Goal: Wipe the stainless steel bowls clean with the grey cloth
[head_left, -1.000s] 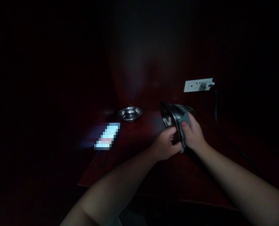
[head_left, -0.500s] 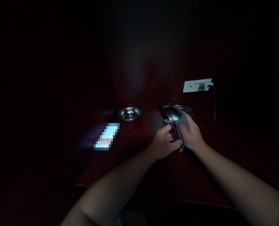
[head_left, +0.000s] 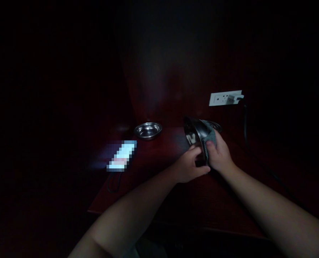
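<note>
In a dim room I hold a steel bowl (head_left: 194,131) tilted on its edge above a dark red wooden table (head_left: 154,168). My left hand (head_left: 188,165) grips the bowl's lower rim with closed fingers. My right hand (head_left: 218,154) presses a grey cloth (head_left: 209,139) against the bowl's back, thumb on the cloth. A second steel bowl (head_left: 148,130) stands upright on the table to the left. Another steel dish (head_left: 214,125) shows behind my right hand, partly hidden.
A lit phone screen (head_left: 122,155) lies on the table's left part, with a dark cord loop (head_left: 113,182) near the edge. A white wall socket (head_left: 224,98) with a plug and a black cable (head_left: 246,122) sits on the back wall at right. Everything around is in darkness.
The bowl has turned a little between my hands and the cloth has slid along its rim. Both hands stay in the same spot above the table.
</note>
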A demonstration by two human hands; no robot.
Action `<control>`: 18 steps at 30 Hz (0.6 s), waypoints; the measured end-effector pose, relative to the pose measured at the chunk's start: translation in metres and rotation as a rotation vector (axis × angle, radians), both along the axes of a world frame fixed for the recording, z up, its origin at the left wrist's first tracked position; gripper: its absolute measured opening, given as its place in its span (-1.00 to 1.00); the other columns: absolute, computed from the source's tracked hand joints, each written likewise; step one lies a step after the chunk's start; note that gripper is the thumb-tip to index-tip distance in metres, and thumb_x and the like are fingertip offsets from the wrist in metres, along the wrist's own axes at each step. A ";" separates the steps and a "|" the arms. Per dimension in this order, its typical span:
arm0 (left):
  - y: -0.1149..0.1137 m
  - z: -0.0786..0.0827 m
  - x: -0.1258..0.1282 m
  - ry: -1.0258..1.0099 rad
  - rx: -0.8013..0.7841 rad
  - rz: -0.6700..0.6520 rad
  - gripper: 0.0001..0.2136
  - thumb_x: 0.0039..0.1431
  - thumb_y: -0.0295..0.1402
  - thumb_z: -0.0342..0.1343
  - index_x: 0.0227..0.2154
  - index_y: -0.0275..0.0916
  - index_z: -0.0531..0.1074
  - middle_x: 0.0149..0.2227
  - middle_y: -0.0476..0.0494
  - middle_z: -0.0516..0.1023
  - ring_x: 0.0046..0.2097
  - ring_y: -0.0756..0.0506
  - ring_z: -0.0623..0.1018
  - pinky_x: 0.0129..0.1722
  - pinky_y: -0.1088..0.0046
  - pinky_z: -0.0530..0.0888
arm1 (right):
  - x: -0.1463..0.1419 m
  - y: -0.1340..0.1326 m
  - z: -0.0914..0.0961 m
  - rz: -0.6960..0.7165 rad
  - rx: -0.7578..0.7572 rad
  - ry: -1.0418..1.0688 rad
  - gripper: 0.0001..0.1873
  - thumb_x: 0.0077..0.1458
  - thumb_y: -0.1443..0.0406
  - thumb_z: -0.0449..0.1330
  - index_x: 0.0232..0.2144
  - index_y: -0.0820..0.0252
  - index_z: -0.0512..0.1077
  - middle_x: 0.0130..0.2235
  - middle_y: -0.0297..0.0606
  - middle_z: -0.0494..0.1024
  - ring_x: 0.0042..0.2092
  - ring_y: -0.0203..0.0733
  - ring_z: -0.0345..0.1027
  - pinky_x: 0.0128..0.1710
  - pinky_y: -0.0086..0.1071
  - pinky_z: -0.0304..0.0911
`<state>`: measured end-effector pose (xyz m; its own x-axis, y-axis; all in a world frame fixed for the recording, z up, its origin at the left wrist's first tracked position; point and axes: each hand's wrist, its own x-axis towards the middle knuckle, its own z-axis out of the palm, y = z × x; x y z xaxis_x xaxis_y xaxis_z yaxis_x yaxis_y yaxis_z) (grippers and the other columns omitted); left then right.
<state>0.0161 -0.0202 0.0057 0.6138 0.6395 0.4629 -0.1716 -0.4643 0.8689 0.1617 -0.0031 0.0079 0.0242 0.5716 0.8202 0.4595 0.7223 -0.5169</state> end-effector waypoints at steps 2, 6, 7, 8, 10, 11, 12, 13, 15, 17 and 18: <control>-0.003 0.004 -0.003 0.100 0.143 0.057 -0.51 -0.04 -0.50 0.16 0.02 -0.24 0.30 0.17 -0.27 0.22 0.19 -0.23 0.29 0.13 0.13 0.33 | -0.001 -0.001 0.001 0.004 0.001 0.036 -0.40 0.18 -0.03 -0.07 0.12 0.20 0.23 0.01 -0.06 0.44 0.03 0.04 0.33 0.04 -0.02 0.21; -0.008 0.012 -0.006 0.265 0.322 0.114 -0.53 -0.04 -0.51 0.11 0.01 -0.25 0.30 0.22 -0.25 0.15 0.23 -0.24 0.22 0.18 0.14 0.28 | -0.003 -0.005 0.004 -0.008 -0.013 0.071 -0.46 0.19 -0.04 -0.07 0.04 0.16 0.30 -0.08 -0.12 0.49 -0.06 0.01 0.37 -0.04 -0.04 0.26; -0.009 0.012 -0.007 0.284 0.354 0.125 -0.54 -0.04 -0.53 0.09 0.00 -0.26 0.30 0.22 -0.26 0.14 0.23 -0.24 0.21 0.19 0.15 0.27 | -0.003 -0.005 0.004 -0.009 -0.021 0.075 -0.47 0.19 -0.04 -0.07 0.02 0.16 0.32 -0.11 -0.13 0.50 -0.09 0.00 0.38 -0.06 -0.04 0.27; -0.009 0.013 -0.007 0.297 0.382 0.138 -0.54 -0.03 -0.54 0.06 0.00 -0.26 0.29 0.21 -0.27 0.14 0.23 -0.23 0.21 0.19 0.17 0.27 | -0.003 -0.006 0.005 -0.009 -0.030 0.078 -0.47 0.18 -0.05 -0.08 0.00 0.16 0.33 -0.13 -0.14 0.50 -0.11 -0.01 0.39 -0.08 -0.05 0.28; -0.009 0.012 -0.007 0.321 0.430 0.167 -0.54 -0.01 -0.56 0.02 0.02 -0.25 0.27 0.21 -0.27 0.13 0.23 -0.21 0.22 0.20 0.20 0.27 | -0.004 -0.007 0.006 -0.012 -0.039 0.084 -0.48 0.18 -0.05 -0.07 -0.02 0.15 0.34 -0.16 -0.16 0.51 -0.13 -0.01 0.39 -0.10 -0.06 0.29; -0.009 0.012 -0.006 0.333 0.452 0.183 -0.54 0.00 -0.56 0.01 0.03 -0.25 0.26 0.20 -0.28 0.13 0.23 -0.21 0.22 0.19 0.21 0.27 | -0.004 -0.007 0.007 -0.013 -0.038 0.089 -0.48 0.17 -0.06 -0.07 -0.03 0.14 0.34 -0.16 -0.16 0.51 -0.13 -0.01 0.39 -0.10 -0.06 0.29; -0.008 0.012 -0.006 0.344 0.474 0.199 -0.54 0.00 -0.55 0.01 0.03 -0.25 0.25 0.20 -0.28 0.12 0.23 -0.21 0.23 0.19 0.23 0.28 | -0.004 -0.008 0.008 -0.011 -0.035 0.095 -0.48 0.17 -0.06 -0.07 -0.04 0.14 0.35 -0.16 -0.16 0.51 -0.13 0.00 0.39 -0.09 -0.05 0.28; -0.008 0.012 -0.006 0.355 0.497 0.212 -0.54 0.01 -0.54 0.02 0.04 -0.25 0.24 0.20 -0.29 0.12 0.22 -0.20 0.23 0.19 0.24 0.28 | -0.004 -0.009 0.009 -0.007 -0.030 0.101 -0.47 0.17 -0.07 -0.07 -0.05 0.14 0.35 -0.15 -0.15 0.51 -0.12 0.00 0.39 -0.09 -0.05 0.28; -0.007 0.013 -0.006 0.375 0.535 0.232 -0.54 0.02 -0.52 0.03 0.04 -0.26 0.23 0.19 -0.29 0.12 0.21 -0.20 0.24 0.18 0.26 0.29 | -0.005 -0.010 0.010 0.001 -0.028 0.112 -0.48 0.17 -0.06 -0.07 -0.06 0.16 0.36 -0.15 -0.14 0.51 -0.12 0.01 0.39 -0.08 -0.05 0.27; -0.006 0.013 -0.005 0.381 0.546 0.254 -0.55 0.02 -0.52 0.02 0.03 -0.24 0.24 0.18 -0.27 0.15 0.17 -0.18 0.29 0.14 0.29 0.33 | -0.005 -0.010 0.011 0.006 -0.042 0.117 -0.49 0.18 -0.05 -0.07 -0.08 0.17 0.37 -0.17 -0.14 0.51 -0.14 -0.01 0.40 -0.09 -0.06 0.28; -0.006 0.012 -0.005 0.379 0.541 0.263 -0.57 0.02 -0.51 0.02 0.01 -0.24 0.25 0.16 -0.26 0.18 0.15 -0.17 0.31 0.11 0.30 0.36 | -0.005 -0.010 0.011 0.008 -0.049 0.117 -0.50 0.18 -0.04 -0.06 -0.08 0.17 0.37 -0.18 -0.14 0.52 -0.15 -0.01 0.40 -0.10 -0.06 0.29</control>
<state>0.0113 -0.0259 0.0181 0.6526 0.5293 0.5423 0.2739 -0.8320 0.4825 0.1565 -0.0133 0.0189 0.1136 0.6114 0.7831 0.3883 0.6982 -0.6014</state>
